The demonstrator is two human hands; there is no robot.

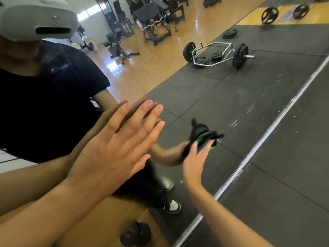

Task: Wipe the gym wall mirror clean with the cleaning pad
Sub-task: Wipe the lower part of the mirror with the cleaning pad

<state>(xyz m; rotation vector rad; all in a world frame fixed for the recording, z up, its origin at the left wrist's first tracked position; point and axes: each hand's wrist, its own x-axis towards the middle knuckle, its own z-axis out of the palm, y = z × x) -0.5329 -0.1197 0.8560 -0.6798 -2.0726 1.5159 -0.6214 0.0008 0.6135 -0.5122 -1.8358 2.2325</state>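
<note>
**Keep the pad flat on the glass and brace with the other hand**

The mirror [204,97] fills nearly the whole frame, from the upper left down to the pale metal strip [267,132] that runs from the upper right to the bottom centre. Right of this strip is the real rubber floor [293,166]. In the glass I see the person in a dark shirt at the left, the trap bar with plates [216,55] in the upper middle, and a dumbbell [135,235] at the bottom centre. There are pale streaks [251,106] on the glass at the centre right, close to the strip.

The left hand [114,148] is in the centre left of the frame. Its fingers are straight and spread, and the fingertips seem to meet their own reflection, so I judge the hand leans on the glass and holds nothing.

The right hand [195,162] is lower, at the centre. Its fingers are wrapped around the cleaning pad [204,138], which is dark with a green part and looks blurred, so I think it is moving. The pad is against the glass or very near it; I cannot tell which.

To do this step well, I would press the pad with its whole face on the glass, not only 1 edge, and move it in overlapping strokes toward the streaks. The left hand should press lightly, because a bare palm can leave new marks, and that place will need 1 more pass at the end.
</note>
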